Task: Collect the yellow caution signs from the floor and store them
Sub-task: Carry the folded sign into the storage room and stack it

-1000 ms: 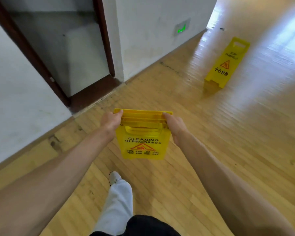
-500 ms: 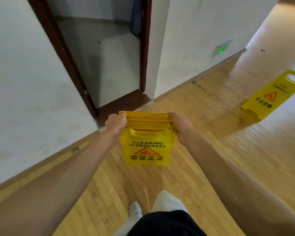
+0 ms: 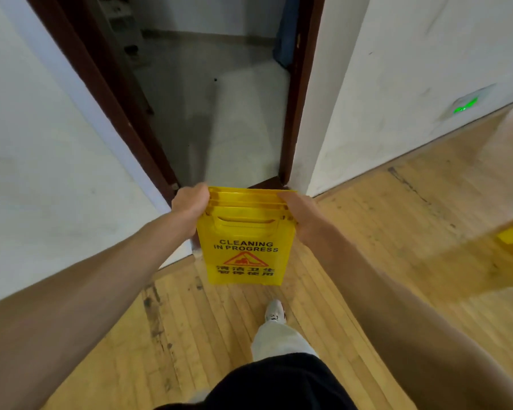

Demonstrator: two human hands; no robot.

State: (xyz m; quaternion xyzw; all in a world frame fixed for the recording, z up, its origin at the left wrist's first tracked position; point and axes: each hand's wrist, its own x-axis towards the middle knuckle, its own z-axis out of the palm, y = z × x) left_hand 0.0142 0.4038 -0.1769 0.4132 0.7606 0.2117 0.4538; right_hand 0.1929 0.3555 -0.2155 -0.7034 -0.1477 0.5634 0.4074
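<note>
Left hand: your left hand (image 3: 191,204) is curled tight on the left top edge of the folded caution signs (image 3: 245,250).
Signs: hanging upright before the doorway (image 3: 216,113).
Right hand: your right hand (image 3: 301,216) clamps the right top edge.

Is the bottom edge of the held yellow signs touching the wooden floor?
Apart. In the head view, both hands, left and right, hold the stack of signs in the air, well above the wooden floor.

Folded signs (image 3: 245,247) between both hands (image 3: 190,204), doorway (image 3: 219,113) straight ahead.
</note>
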